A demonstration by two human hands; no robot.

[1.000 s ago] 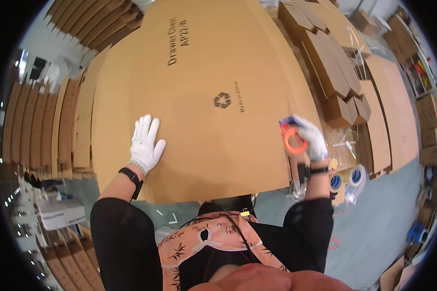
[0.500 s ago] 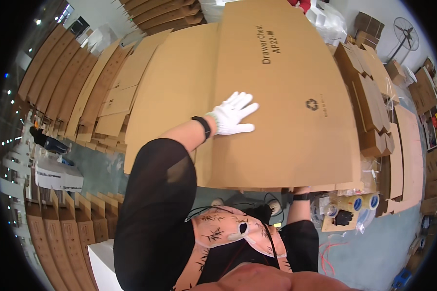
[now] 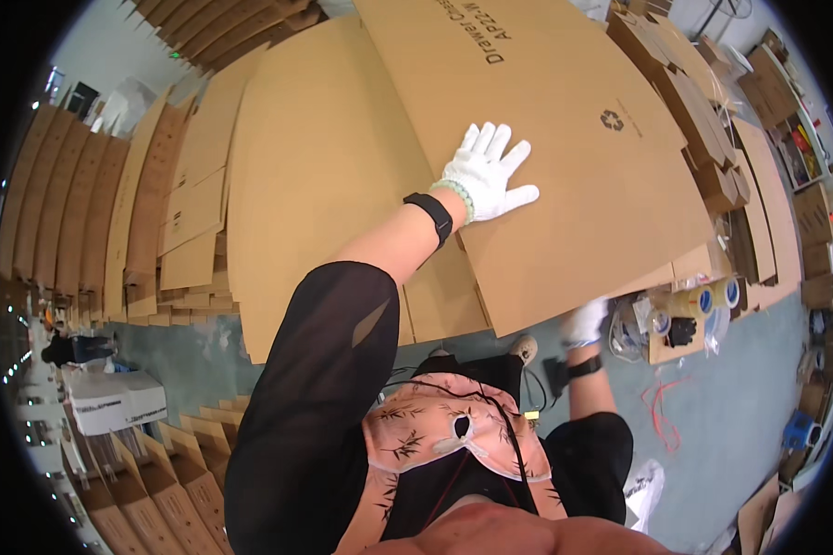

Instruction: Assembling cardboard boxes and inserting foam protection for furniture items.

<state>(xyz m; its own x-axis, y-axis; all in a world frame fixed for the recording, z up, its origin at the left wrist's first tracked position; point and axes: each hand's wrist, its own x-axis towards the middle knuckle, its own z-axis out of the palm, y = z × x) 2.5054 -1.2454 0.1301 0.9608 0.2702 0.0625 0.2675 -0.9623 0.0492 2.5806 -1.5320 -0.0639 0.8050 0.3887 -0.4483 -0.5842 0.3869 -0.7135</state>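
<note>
A large flat brown cardboard sheet [image 3: 574,185] with a recycling mark lies tilted over another big sheet [image 3: 324,166]. My left hand [image 3: 486,171], in a white glove, is spread flat on the upper sheet's face; a black band circles that wrist. My right hand [image 3: 585,324], also gloved, is at the sheet's near lower edge and grips it from below, with the fingers partly hidden by the cardboard.
Stacks of flattened boxes [image 3: 83,213] fill the left side, and more stand at the right [image 3: 713,120]. Tape rolls [image 3: 703,301] sit on a small board by the right hand. A red cord [image 3: 662,407] lies on the grey-green floor; a white box [image 3: 116,402] stands at the lower left.
The orange tape dispenser has left my right hand, which dropped to the sheet's near edge. My left hand slid up and right across the sheet, and the sheet has swung toward the right.
</note>
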